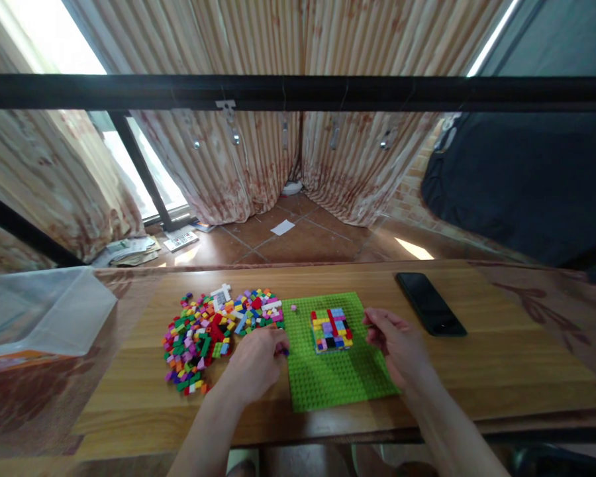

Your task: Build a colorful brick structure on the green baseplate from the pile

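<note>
Bare forearms point(211, 424) reach in from the near edge, over a wooden tabletop point(144, 414), and between the hands sits a small build of coloured bricks point(332, 331) on a green plate point(322, 387). From where I stand, the build lies to the right of the left hand point(258, 363) and to the left of the right hand point(400, 346), whose fingertips are the nearer, just beside it but not touching. The right hand's thumb and fingers are drawn together; I cannot tell whether anything is between them. The left hand is bunched over the plate's left edge, by a small dark brick point(285, 352), and I can't tell whether it is gripped. Looking nearly square, the build shows no clear long axis; a red strip point(333, 323) on top points away from the person, its far end leaning slightly left. Loose bricks point(203, 341) spread beyond the left hand, while a phone point(431, 305) lies past the right.
</note>
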{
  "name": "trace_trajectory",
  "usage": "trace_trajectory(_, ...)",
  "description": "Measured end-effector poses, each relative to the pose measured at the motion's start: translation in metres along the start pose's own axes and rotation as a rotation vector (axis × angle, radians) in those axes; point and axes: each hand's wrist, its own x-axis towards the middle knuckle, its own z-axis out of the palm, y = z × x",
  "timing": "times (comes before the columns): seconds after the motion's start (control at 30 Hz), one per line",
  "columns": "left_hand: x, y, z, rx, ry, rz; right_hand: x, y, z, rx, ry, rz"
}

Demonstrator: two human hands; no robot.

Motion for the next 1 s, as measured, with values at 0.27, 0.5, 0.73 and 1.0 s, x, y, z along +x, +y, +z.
trace_trajectory(0.27, -0.004, -0.019, -0.01, -0.11, 0.165, -0.01, -0.003, 0.005, 0.006, -0.058, 0.112, -0.275)
trace_trajectory(0.5, -0.007, -0.031, -0.021, -0.004, 0.275, -0.196, -0.004, 0.013, 0.007, -0.079, 0.095, -0.271)
trace_trajectory(0.73, -0.002, -0.027, -0.007, 0.084, 0.283, -0.165, -0.005, 0.016, 0.011, -0.098, 0.066, -0.23)
trace_trajectory(1.0, 0.003, -0.019, 0.001, 0.136, 0.236, -0.163, -0.005, 0.018, 0.011, -0.123, 0.065, -0.226)
